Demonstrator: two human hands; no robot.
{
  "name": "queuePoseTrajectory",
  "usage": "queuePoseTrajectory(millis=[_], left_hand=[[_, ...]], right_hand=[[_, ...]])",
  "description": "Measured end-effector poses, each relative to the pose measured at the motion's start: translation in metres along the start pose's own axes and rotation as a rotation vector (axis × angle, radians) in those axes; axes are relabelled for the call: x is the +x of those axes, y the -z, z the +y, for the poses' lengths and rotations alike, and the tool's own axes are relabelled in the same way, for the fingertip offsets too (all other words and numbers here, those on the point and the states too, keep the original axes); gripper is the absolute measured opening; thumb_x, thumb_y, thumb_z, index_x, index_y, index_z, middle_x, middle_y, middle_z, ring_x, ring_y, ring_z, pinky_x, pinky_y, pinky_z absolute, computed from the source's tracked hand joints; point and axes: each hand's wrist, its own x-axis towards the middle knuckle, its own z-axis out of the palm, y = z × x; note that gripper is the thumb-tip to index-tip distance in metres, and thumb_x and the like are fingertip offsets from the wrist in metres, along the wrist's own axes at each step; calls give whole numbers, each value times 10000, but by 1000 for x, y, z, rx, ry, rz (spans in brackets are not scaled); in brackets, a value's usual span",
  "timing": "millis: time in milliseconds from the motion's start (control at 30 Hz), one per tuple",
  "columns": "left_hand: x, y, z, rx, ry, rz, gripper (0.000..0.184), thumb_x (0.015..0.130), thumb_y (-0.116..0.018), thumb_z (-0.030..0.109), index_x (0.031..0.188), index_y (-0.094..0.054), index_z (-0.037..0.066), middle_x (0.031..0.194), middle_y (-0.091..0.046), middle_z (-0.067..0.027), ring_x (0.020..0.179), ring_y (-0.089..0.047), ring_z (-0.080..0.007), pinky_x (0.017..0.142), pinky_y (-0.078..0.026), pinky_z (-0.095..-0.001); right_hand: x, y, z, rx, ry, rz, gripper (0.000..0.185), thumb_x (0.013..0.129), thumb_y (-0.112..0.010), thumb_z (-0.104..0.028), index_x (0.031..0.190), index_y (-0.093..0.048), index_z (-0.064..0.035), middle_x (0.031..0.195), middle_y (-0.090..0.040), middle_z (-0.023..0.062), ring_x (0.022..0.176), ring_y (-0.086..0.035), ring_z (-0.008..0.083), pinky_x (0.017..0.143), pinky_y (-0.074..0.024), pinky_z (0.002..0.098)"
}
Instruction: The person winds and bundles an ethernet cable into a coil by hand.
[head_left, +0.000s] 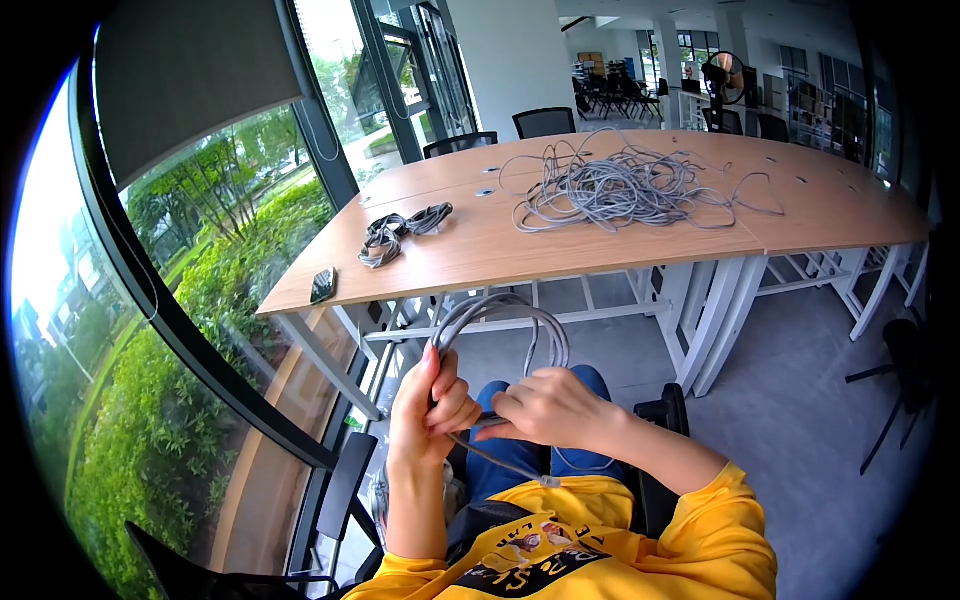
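A looped grey cable [500, 306] is held up in front of my lap. My left hand [436, 400] is closed around the side of the coil, thumb pointing up. Close beside it on the right, my right hand [550, 408] has its fingers bent round the lower part of the same cable. One cable end with a light connector [548, 481] hangs down over my yellow shirt. Parts of the coil inside both hands are hidden by the fingers.
On the wooden table [470, 262] lie a large tangle of grey cable [625, 187], bundled cables [392, 236] and a dark phone [323, 286] near the left corner. Chairs [544, 123] stand behind it. A window runs along the left.
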Motion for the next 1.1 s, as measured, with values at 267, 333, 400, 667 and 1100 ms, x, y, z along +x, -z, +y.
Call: queuePoseTrajectory(millis=[267,333,400,667,1100], left_hand=[[-1,4,8,-102,9,-61,369,904,-255,348,610,-312,132,362,-241,62,283,-146,-29,328,-137,-191],[-2,0,8,-56,3,-56,367,904,-256,346,613,-313,130,363,-240,63,282,-148,-28,328,-138,-191],[-1,-5,9,0,32,52,386,903,-237,364,593,-302,143,346,-215,75,268,-127,-32,321,-119,-190],[-6,-4,15,99,48,7,380,892,-303,341,578,-301,127,364,-238,58,295,-146,-34,331,-123,-199],[-14,-14,15,432,214,-180,356,880,-357,326,608,-317,99,448,-252,48,382,-192,-41,379,-133,-206]], right_hand=[[2,-8,3,-50,140,128,306,690,-613,-327,589,-456,-85,533,-433,-3,460,-451,134,429,-344,233],[0,-7,2,-106,128,66,308,691,-616,-324,586,-452,-85,515,-425,-4,444,-448,129,410,-329,225],[-1,-4,-1,-108,125,59,310,693,-616,-321,583,-449,-85,504,-418,-5,434,-445,126,402,-325,222],[-1,-4,-8,-116,116,-29,271,752,-563,-307,629,-476,-81,522,-455,0,470,-492,101,441,-359,208],[32,35,19,355,-181,468,399,773,-516,-436,839,-512,-43,675,-547,83,626,-534,192,624,-435,314]])
